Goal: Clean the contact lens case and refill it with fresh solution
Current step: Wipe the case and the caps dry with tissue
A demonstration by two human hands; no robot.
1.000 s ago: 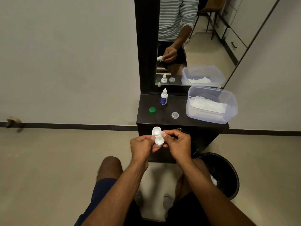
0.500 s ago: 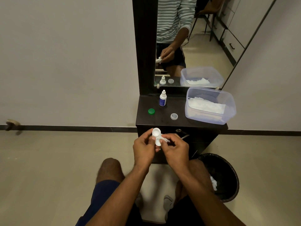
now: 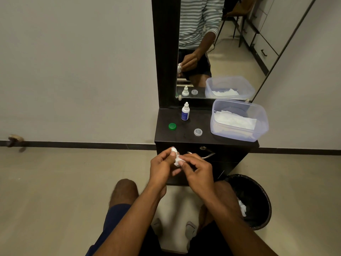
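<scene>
Head camera: your left hand (image 3: 162, 168) pinches the contact lens case (image 3: 174, 150), held in front of the counter (image 3: 184, 137). Your right hand's (image 3: 198, 171) fingers (image 3: 181, 161) press a white tissue (image 3: 178, 160) onto it. Behind on the counter stand the solution bottle (image 3: 185, 111), green cap (image 3: 172, 126) and clear cap (image 3: 198, 132).

Bottle (image 3: 185, 112) at worktop (image 3: 186, 137) back, two caps in front. Tub (image 3: 239, 120) right, tissues inside. Bin (image 3: 252, 200) on floor below.

Home bedroom: dressing mirror (image 3: 217, 43), wardrobe drawers (image 3: 265, 50).
</scene>
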